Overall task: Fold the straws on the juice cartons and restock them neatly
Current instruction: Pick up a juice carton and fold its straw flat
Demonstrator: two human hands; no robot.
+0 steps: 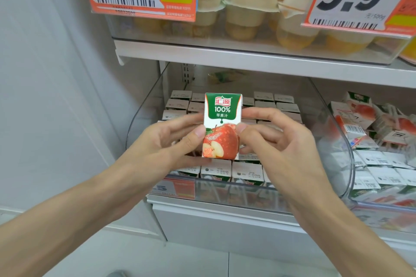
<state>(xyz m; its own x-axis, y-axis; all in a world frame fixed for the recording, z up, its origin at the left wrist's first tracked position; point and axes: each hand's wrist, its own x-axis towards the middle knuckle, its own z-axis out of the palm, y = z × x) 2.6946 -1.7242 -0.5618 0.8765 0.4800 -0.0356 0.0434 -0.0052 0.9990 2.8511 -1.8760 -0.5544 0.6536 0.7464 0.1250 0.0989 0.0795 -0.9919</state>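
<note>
Apple juice carton (222,125) held between both hands, above the rows of cartons (247,173) in the clear shelf bin (333,141). Left hand (166,141) grips its left edge, thumb on the printed front. Right hand (279,141) grips the right edge, thumb on the front, fingers curled behind. Carton upright, long axis vertical, front facing the camera, green band on top. Straw not visible.

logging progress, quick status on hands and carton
Left hand and right hand both pinch one apple juice carton, upright, front facing camera. Straw not visible. Held above clear bin of stocked cartons, nothing blocking.
</note>
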